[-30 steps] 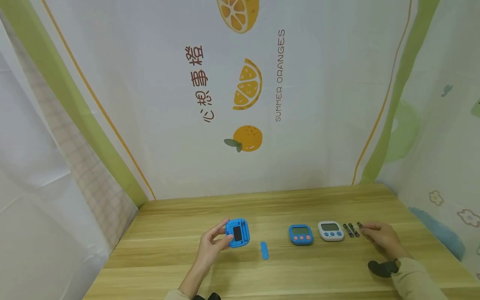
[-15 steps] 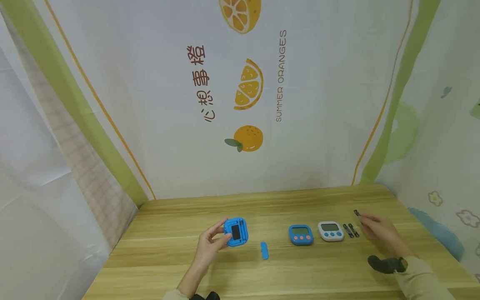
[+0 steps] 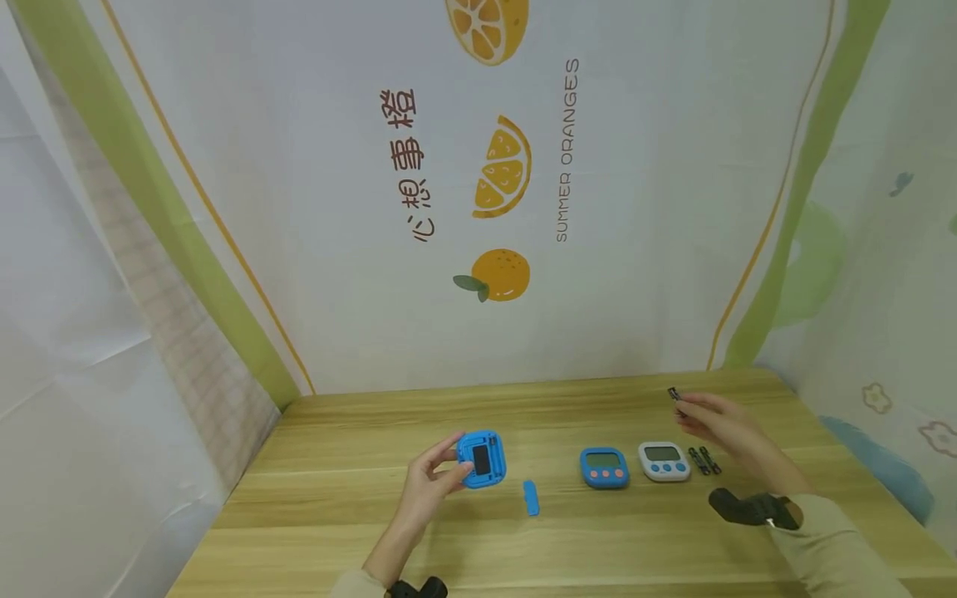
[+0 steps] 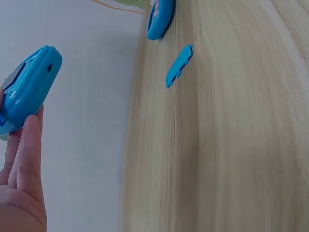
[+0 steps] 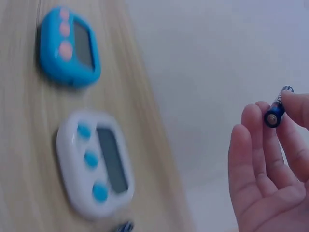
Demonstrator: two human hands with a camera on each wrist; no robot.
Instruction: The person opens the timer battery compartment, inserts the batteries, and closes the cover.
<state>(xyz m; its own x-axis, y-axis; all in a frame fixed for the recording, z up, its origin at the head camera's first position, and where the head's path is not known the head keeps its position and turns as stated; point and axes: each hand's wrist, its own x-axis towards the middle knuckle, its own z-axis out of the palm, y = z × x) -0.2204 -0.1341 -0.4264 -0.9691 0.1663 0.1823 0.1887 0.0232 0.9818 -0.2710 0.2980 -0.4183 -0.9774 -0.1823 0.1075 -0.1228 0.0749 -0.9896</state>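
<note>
My left hand (image 3: 431, 482) holds a blue digital timer (image 3: 482, 459) up above the table, its back toward me and its battery compartment uncovered. In the left wrist view the same timer (image 4: 33, 87) rests between thumb and fingers. A loose blue battery cover (image 3: 531, 498) lies on the table just right of that hand. My right hand (image 3: 721, 423) is raised over the right side and pinches a small dark battery (image 5: 278, 107) between thumb and fingers. Two more batteries (image 3: 704, 461) lie side by side on the table beneath it.
A blue timer (image 3: 605, 468) with pink buttons and a white timer (image 3: 664, 462) with blue buttons lie face up, between the cover and the batteries. A wooden table (image 3: 336, 498) ends at a white curtain (image 3: 613, 316) with orange prints.
My right hand has lifted the battery off the table beside the other two and carried it up and to the left. The left hand keeps its grip on the blue timer, almost still.
</note>
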